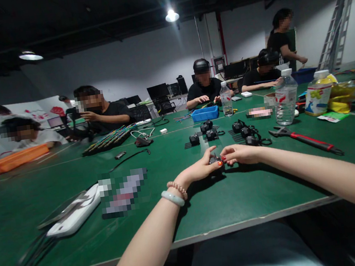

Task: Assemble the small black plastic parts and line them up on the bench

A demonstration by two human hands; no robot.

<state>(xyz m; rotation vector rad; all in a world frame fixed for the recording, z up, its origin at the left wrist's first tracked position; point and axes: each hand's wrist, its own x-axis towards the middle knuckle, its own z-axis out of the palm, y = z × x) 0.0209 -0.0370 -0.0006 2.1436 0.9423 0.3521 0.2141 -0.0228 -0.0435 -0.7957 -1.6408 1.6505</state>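
Observation:
My left hand [200, 168] and my right hand [238, 154] meet over the green table, in front of several small black parts. Between their fingertips is a small dark piece [216, 160], mostly covered by the fingers; its kind is too small to make out. The left thumb and fingers close around it from the left, while the right fingers pinch at its right side. Just beyond lie a left cluster of black parts [211, 134] with thin dark prongs and a right cluster [245, 133] with black rings.
An adjustable wrench [307, 139] with red-black handle lies right, near a clear bottle [285, 98] and a juice bottle [317, 93]. A blue tray [205, 113] sits further back. Left are a white power strip [76, 213], cables and an orange tray [11, 160]. Several people work across the table.

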